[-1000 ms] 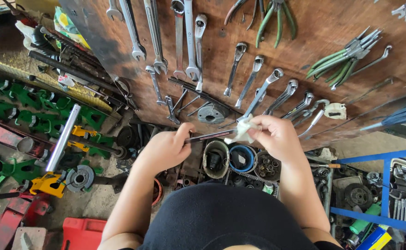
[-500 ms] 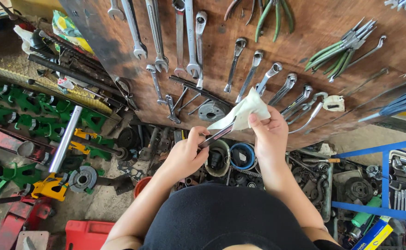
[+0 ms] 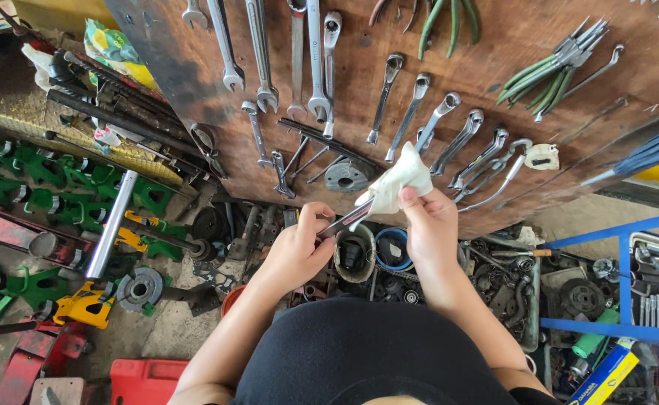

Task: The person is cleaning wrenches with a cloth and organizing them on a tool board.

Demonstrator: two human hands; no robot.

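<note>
Bright even daylight, sharp, slight edge distortion.

Two hands: left hand (image 3: 296, 251), right hand (image 3: 428, 225); one metal tool (image 3: 343, 223); one white cloth (image 3: 393, 180).

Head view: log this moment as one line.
left hand: holds metal tool | right hand: white cloth on tool | backdrop: wooden tool board

Far end of slim metal tool (image 3: 344, 222) wrapped out of sight inside white cloth (image 3: 394, 182); wrenches (image 3: 299, 45) cropped by top edge.
</note>
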